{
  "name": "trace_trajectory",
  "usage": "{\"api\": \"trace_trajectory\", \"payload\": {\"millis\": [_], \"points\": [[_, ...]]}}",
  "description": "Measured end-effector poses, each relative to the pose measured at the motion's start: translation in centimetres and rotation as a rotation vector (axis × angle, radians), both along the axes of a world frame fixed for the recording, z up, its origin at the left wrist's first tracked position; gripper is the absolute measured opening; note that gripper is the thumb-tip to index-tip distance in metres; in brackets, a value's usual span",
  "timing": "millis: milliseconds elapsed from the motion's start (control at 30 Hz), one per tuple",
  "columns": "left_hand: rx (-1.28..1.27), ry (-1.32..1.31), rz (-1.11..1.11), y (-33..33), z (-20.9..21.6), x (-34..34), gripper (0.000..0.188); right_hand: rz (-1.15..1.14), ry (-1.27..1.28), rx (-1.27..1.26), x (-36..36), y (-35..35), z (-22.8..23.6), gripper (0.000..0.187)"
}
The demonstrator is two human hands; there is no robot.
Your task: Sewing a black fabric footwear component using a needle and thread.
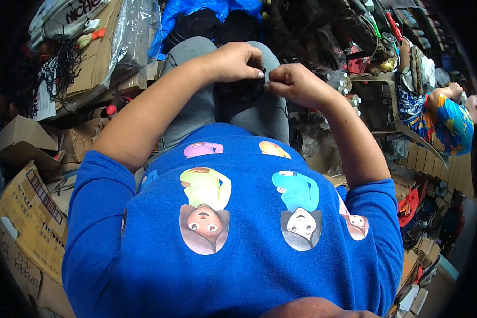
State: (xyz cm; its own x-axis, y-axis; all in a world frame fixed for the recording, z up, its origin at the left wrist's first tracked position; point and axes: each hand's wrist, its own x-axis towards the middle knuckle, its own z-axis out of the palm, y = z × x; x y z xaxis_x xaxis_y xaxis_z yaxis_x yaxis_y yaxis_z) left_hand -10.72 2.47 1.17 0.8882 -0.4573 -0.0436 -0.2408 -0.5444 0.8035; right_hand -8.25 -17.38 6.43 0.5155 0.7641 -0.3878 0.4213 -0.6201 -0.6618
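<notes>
Both my hands meet above my lap, fingertips a small gap apart. My left hand (238,62) is closed, thumb and fingers pinched at the edge of a dark, soft-looking item (242,93) lying between my thighs. Its kind is too dark to make out. Opposite it, my right hand (294,84) is curled in a pinch, its thumb and forefinger toward the left fingertips. Whatever it grips is too small or hidden to name. Grey trousers (188,114) cover my legs beneath the hands.
Beyond my knees lie black round pieces (196,25) on blue plastic (177,9). Flat cardboard (93,66), a clear plastic bag (135,40) and tangled black cords (63,66) crowd the left. At right are white-capped bottles (350,96) and another person in bright patterned clothes (453,124).
</notes>
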Motion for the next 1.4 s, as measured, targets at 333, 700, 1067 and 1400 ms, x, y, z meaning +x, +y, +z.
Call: {"api": "trace_trajectory", "payload": {"millis": [333, 700, 1067, 1400], "points": [[-0.232, 0.273, -0.088, 1.0, -0.5, 1.6, 0.021, -0.472, 0.234, 0.381, -2.7, -4.8, 2.8, 0.017], [-0.300, 0.462, -0.135, 1.6, -0.4, 2.0, 0.029, -0.247, -0.176, 0.146, -1.7, -1.9, -0.8, 0.020], [-0.229, 0.448, -0.151, 1.2, -0.3, 2.4, 0.025, -0.284, -0.132, 0.144, -1.8, -1.4, -0.4, 0.018], [-0.201, 0.397, -0.171, 0.8, -0.7, 2.6, 0.024, -0.205, -0.238, 0.186, -1.2, -1.1, -1.7, 0.022]]}}
